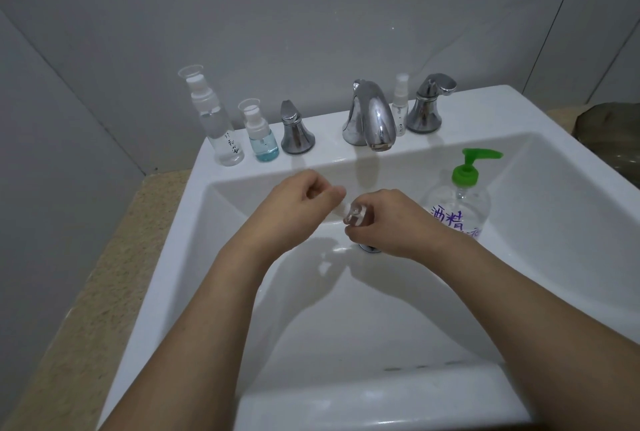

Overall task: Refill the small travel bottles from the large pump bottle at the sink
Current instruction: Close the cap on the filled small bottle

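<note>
Over the basin of the white sink [540,111], my right hand [391,222] grips a small clear travel bottle [355,215], mostly hidden by the fingers. My left hand [298,203] has its fingers curled at the bottle's top and seems to pinch a small clear cap. The large pump bottle [457,203], clear with a green pump and purple writing, stands in the basin just right of my hands. On the back ledge stand a tall clear spray bottle [216,118], a short one with blue liquid [259,134] and a tiny spray bottle [400,108].
A chrome faucet spout [370,118] rises at the middle of the ledge between two chrome handles [294,130] [427,104]. The drain [369,248] lies under my right hand. A speckled counter [104,257] runs along the left. Something dark [613,139] sits at the far right.
</note>
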Motion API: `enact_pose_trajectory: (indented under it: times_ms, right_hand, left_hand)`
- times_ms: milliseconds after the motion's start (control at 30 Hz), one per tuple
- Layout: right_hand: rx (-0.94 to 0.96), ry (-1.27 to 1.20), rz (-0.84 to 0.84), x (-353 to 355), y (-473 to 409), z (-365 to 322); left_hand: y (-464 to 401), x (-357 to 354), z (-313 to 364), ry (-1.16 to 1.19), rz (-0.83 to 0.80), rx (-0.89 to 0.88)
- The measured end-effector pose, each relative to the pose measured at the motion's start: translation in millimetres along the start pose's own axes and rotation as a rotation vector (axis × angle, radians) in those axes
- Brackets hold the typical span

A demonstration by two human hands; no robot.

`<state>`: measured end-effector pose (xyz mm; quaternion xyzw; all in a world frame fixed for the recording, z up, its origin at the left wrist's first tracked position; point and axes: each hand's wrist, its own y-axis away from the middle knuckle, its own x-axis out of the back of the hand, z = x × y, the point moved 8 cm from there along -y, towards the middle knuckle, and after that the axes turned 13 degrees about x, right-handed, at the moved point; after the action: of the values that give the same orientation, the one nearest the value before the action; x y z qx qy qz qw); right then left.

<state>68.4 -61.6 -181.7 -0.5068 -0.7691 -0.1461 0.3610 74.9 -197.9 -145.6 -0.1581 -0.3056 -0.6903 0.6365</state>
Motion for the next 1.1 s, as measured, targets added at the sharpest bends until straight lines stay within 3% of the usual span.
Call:
enact_pose_trajectory:
  times_ms: [67, 233, 500, 733, 933, 1000, 1100]
  right_hand:
    - [-0.001, 0.022, -0.013, -0.6, 0.2, 0.2]
    - [-0.013, 0.005, -0.005, 0.8, 0.7, 0.1]
    - [-0.004, 0.051, -0.035, -1.4, 0.1, 0.2]
    - [-0.001, 0.023, -0.023, -1.2, -1.9, 1.4]
    - [-0.01, -0.071, 0.028, 2.3, -2.9, 0.9]
    - [-0.02, -0.09, 0.045, 2.5, -2.7, 1.9]
    - [-0.017, -0.087, 0.127, 8.4, -5.1, 5.1]
  left_hand:
    - [-1.1, -1.8, -4.4, -0.073, -0.02, 0.028]
    - [-1.0, -4.7, 1.4, 0.006, -0.052, -0.052]
    - [-4.7, -5.2, -4.7, 0.01, -0.095, -0.028]
    - [-6.0, -2.6, 2.6, -0.008, -0.042, -0.114]
    - [-5.1, -2.3, -0.1, 0.163, -0.06, -0.06]
    - [-4.5, 4.3, 2.0, 0.167, 0.003, -0.055]
    - [-0.4, 18.6, 21.3, 0.032, 0.231, -0.092]
